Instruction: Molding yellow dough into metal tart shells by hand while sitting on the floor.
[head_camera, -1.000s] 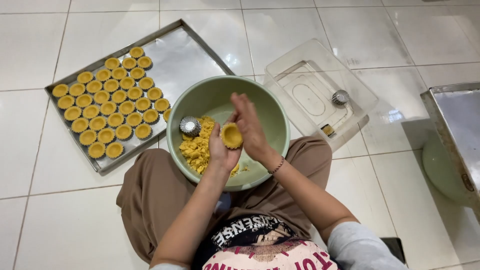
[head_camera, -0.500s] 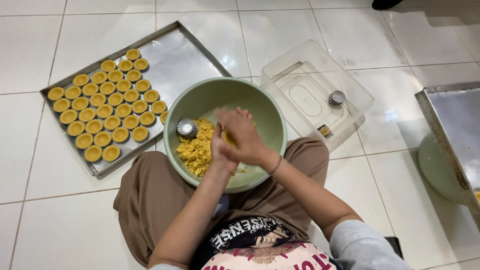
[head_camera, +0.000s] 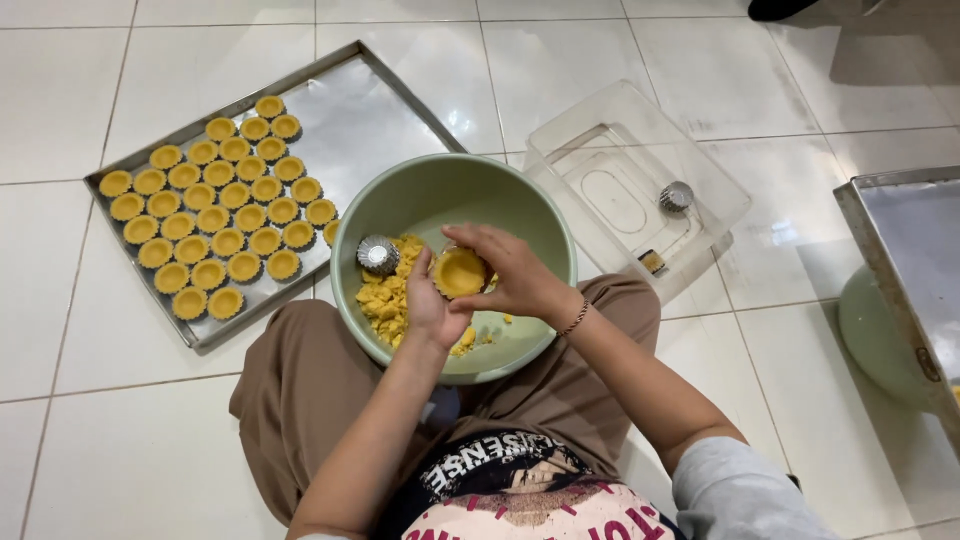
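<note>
While a second ago my palms pressed together, the tart shell (head_camera: 459, 272) now shows. Left hand (head_camera: 432, 305) cradles it; right hand (head_camera: 507, 270) fingers pinch its rim above the green bowl (head_camera: 440, 195).

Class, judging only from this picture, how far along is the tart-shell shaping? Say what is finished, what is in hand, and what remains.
Done: rows of shaped tart shells fill about half the baking tray. In hand: the left hand cups one dough-lined mould while the right hand presses it. Left: loose dough and an empty mould sit in the green bowl; half the tray is bare.
</note>
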